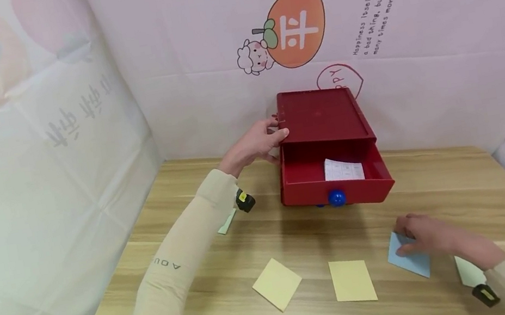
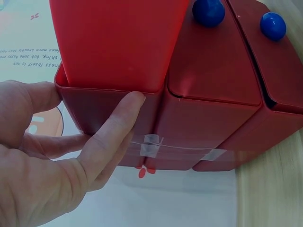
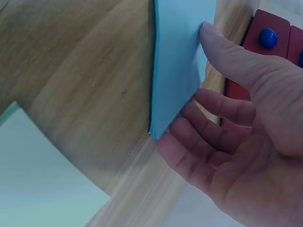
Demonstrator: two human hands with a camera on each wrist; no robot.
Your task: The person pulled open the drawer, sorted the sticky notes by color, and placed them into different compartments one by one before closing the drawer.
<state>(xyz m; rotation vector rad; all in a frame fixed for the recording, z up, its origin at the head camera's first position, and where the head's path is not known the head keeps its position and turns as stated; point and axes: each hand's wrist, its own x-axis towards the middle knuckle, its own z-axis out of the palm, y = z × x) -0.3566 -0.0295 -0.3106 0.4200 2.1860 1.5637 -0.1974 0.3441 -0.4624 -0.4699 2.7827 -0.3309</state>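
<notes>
A red drawer box stands at the back of the wooden table. Its top drawer with a blue knob is pulled out, and a white printed sheet lies inside. My left hand grips the box's upper left corner. In the left wrist view the thumb lies against the red side wall. My right hand pinches a blue note at the front right. The right wrist view shows the thumb on top of the blue note and fingers under its edge.
Two yellow notes lie flat near the front middle. A pale green note sits by my right wrist, and another under my left forearm. Patterned cloth walls enclose the table at the back and on both sides.
</notes>
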